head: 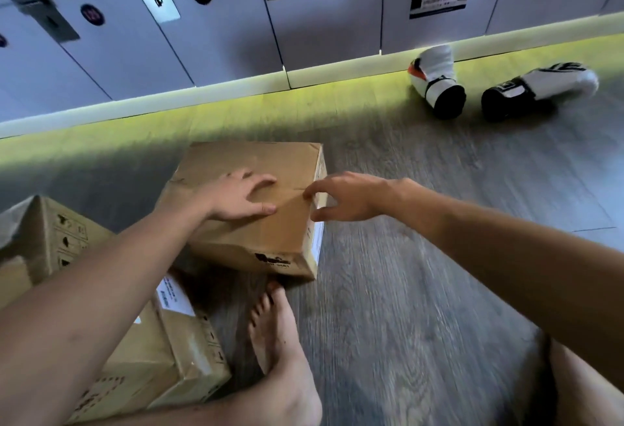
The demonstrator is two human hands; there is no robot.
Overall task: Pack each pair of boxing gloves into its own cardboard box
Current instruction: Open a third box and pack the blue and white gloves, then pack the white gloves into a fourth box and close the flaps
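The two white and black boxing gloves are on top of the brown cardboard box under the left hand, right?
No. The head view shows the white and black boxing gloves lying on the grey floor by the lockers, apart from the brown cardboard box. The left hand does rest on that box.

Dim room, yellow-green glow under lockers (pixel 236 37), motion blur, wide-angle curvature
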